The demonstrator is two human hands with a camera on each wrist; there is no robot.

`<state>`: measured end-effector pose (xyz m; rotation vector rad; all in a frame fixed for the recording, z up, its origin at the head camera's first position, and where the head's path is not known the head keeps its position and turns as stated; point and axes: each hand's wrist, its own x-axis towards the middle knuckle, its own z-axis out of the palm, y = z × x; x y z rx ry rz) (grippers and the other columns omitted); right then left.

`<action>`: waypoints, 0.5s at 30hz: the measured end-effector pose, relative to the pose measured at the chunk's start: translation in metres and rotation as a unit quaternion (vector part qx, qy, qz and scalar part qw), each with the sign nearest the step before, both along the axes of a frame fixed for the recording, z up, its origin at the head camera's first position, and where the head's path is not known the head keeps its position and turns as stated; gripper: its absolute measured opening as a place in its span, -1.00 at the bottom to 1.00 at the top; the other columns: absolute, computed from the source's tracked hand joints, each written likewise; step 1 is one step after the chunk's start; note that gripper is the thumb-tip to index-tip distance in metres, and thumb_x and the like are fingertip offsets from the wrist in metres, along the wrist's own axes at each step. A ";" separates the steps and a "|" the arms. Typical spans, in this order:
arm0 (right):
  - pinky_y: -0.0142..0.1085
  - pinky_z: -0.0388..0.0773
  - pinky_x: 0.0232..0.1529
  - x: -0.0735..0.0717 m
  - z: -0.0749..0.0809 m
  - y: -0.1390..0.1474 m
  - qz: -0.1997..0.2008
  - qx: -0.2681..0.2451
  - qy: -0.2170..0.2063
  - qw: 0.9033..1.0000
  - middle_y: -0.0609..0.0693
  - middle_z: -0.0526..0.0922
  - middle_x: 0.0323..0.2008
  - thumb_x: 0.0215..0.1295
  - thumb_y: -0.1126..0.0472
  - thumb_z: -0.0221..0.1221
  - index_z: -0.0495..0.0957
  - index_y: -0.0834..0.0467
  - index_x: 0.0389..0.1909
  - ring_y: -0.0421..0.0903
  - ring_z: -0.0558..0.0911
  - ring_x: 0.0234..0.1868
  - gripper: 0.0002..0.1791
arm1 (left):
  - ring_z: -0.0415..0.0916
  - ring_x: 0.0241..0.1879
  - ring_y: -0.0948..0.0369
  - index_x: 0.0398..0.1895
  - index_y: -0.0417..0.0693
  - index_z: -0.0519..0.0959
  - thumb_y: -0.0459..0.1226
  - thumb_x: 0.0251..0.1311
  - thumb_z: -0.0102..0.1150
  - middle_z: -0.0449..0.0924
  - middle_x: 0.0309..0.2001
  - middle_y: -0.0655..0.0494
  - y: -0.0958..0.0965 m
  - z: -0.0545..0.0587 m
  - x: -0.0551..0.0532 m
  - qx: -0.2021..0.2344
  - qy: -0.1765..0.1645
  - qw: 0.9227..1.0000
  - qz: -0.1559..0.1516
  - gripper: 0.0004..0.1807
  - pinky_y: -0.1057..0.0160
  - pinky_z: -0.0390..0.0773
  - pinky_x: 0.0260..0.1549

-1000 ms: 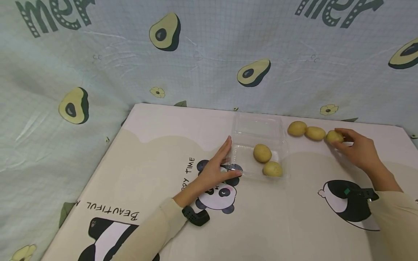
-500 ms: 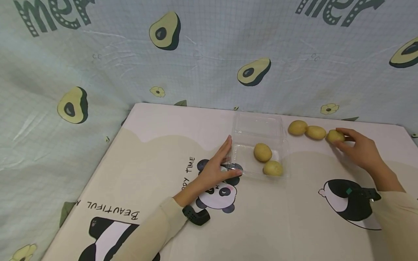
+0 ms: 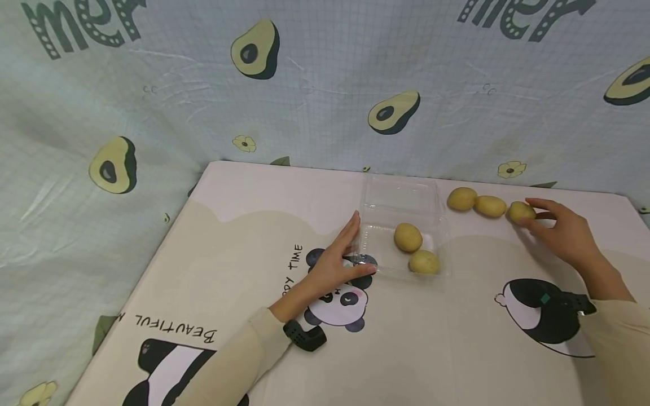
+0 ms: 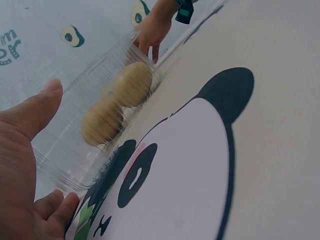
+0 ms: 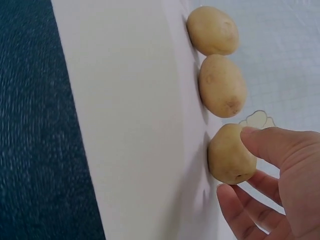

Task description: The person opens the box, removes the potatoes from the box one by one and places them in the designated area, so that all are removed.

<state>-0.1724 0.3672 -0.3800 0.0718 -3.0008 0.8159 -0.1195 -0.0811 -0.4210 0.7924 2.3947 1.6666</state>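
Observation:
A clear plastic clamshell box [image 3: 378, 254] lies with its lid laid back, and two potatoes [image 3: 408, 237] sit inside it. My left hand [image 3: 335, 264] rests against the box's left side with thumb and fingers spread. In the left wrist view the potatoes [image 4: 102, 120] show through the clear wall. To the right, my right hand [image 3: 561, 231] is at the nearest potato [image 5: 231, 154] of a row of three. Its thumb overlaps that potato and its loosely bent fingers are beside and behind it; one fingertip stands apart. Whether the thumb presses is hard to tell.
The other two row potatoes, a middle one [image 3: 490, 206] and a left one [image 3: 461, 199], lie near the table's back edge. A curtain with avocado prints [image 3: 304, 84] hangs behind the panda-printed tablecloth [image 3: 406, 349]. Dark blue surface [image 5: 40, 130] shows beyond the table edge.
My right hand has shifted slightly right, and its index finger has lifted a little off the potato, which stays in the row. The left hand and the box have not moved.

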 end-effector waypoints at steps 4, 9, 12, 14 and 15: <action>0.25 0.34 -0.14 0.001 0.001 0.000 -0.003 -0.001 0.003 1.000 0.44 0.31 0.23 0.38 -0.05 0.10 0.24 0.29 0.37 0.43 0.37 0.08 -0.31 | -0.20 0.44 0.34 0.54 0.03 -0.24 -0.02 0.10 0.36 -0.38 0.51 0.38 0.000 0.000 0.000 -0.004 -0.001 1.000 0.001 0.14 0.27 0.24 0.26; 0.26 0.32 -0.13 0.003 0.003 0.001 -0.003 0.002 0.012 1.000 0.44 0.34 0.21 0.39 -0.02 0.10 0.25 0.30 0.36 0.44 0.38 0.08 -0.34 | -0.20 0.44 0.35 0.54 0.03 -0.24 -0.01 0.10 0.35 -0.37 0.51 0.37 0.000 -0.001 -0.001 -0.004 -0.004 1.000 0.001 0.13 0.28 0.24 0.26; 0.15 0.38 -0.20 0.003 0.006 0.001 -0.004 0.007 0.026 1.000 0.45 0.38 0.16 0.39 0.04 0.10 0.26 0.29 0.35 0.44 0.41 0.06 -0.37 | -0.20 0.44 0.35 0.54 0.04 -0.24 0.02 0.10 0.34 -0.37 0.51 0.37 0.000 -0.001 -0.001 -0.004 -0.006 1.000 0.001 0.13 0.27 0.24 0.26; -0.11 0.46 -0.27 0.004 0.009 0.001 -0.008 0.008 0.036 0.999 0.45 0.40 0.13 0.38 0.06 0.12 0.28 0.28 0.35 0.45 0.44 0.03 -0.39 | -0.20 0.44 0.35 0.54 0.04 -0.24 0.06 0.10 0.33 -0.37 0.51 0.38 0.000 -0.001 -0.001 -0.003 -0.007 1.000 0.000 0.14 0.27 0.24 0.26; -0.27 0.45 -0.33 0.004 0.010 0.000 -0.011 0.008 0.038 0.999 0.45 0.40 0.14 0.38 0.07 0.12 0.27 0.27 0.35 0.46 0.44 0.03 -0.39 | -0.21 0.44 0.35 0.54 0.04 -0.24 0.09 0.09 0.32 -0.37 0.51 0.38 0.000 -0.001 -0.001 -0.002 -0.007 1.000 0.000 0.14 0.27 0.24 0.26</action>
